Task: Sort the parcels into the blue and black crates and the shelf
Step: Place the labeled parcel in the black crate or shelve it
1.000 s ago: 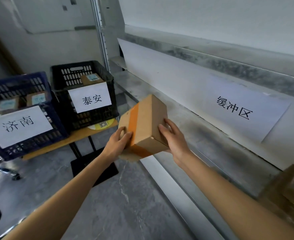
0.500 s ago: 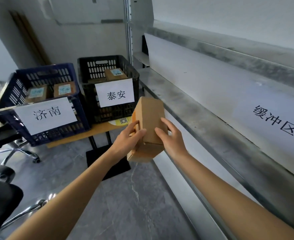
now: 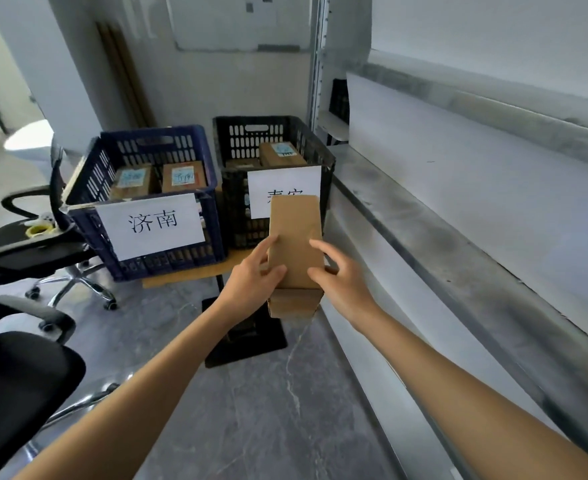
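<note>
Grey marbled floor [image 3: 251, 427] fills the near ground, and a pale wall [image 3: 216, 84] with a whiteboard [image 3: 237, 22] closes the far side. Along the right runs the long grey shelf [image 3: 441, 244], from near to far, its deck smudged dark.

At the far end of the floor a small wooden table [image 3: 181, 277] on a black base [image 3: 247, 341] carries two crates side by side. The blue crate [image 3: 88, 174] stands on the left with a white sign [image 3: 150, 225] on its near wall and two labelled boxes [image 3: 133, 180] inside. The black crate [image 3: 237, 230] stands on the right, just beside the shelf, with one labelled box [image 3: 280, 154] inside and its own sign [image 3: 278, 188].

On the left are two black office chairs: one [image 3: 26, 251] just beside the blue crate, with a tape roll [image 3: 38, 230] on its seat, and another [image 3: 15, 382] nearer.

A plain brown parcel [image 3: 294, 233] is held in the air on the near side of the black crate and hides part of that crate's sign. The left hand [image 3: 251, 282] grips its left side, thumb on the upper face. The right hand [image 3: 341, 282] holds the right side, fingers loosely spread along the edge.
</note>
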